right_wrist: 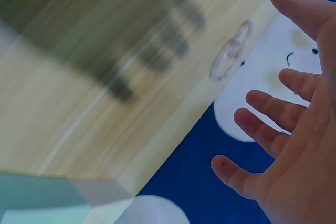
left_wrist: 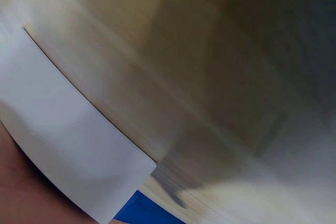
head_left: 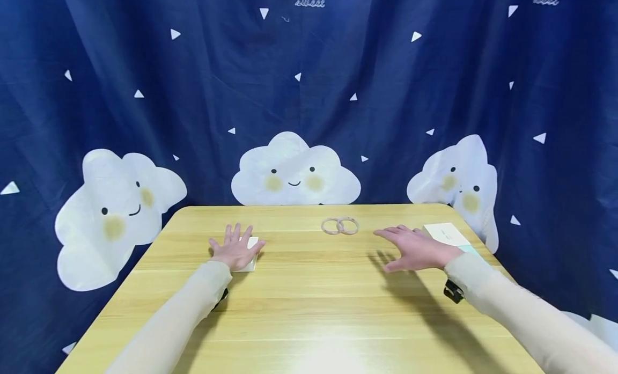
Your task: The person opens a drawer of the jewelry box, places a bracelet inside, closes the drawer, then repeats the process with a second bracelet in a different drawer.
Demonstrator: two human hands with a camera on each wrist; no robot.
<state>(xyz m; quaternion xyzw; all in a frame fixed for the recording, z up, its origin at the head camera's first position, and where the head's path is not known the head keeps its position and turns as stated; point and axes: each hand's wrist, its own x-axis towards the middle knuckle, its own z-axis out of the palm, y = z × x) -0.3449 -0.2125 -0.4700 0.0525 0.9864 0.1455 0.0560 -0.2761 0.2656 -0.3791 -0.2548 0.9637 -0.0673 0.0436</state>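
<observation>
My left hand (head_left: 235, 250) is spread, fingers straight, over a small white box (head_left: 250, 264) on the left of the table; the hand covers most of it. The left wrist view shows the white side of that box (left_wrist: 73, 129) right by the palm. My right hand (head_left: 415, 249) hovers above the table on the right, fingers extended and holding nothing. Its shadow falls on the wood below. Two pale pinkish rings (head_left: 340, 226), overlapping each other, lie near the back edge, between the hands. Beside the right hand stands a white and mint-green box (head_left: 446, 234).
The light wood table (head_left: 309, 299) ends at a dark blue curtain (head_left: 299, 95) printed with white clouds and triangles. Black straps with small devices (head_left: 454, 291) sit at the wrists. A bright glare shows at the table's front middle.
</observation>
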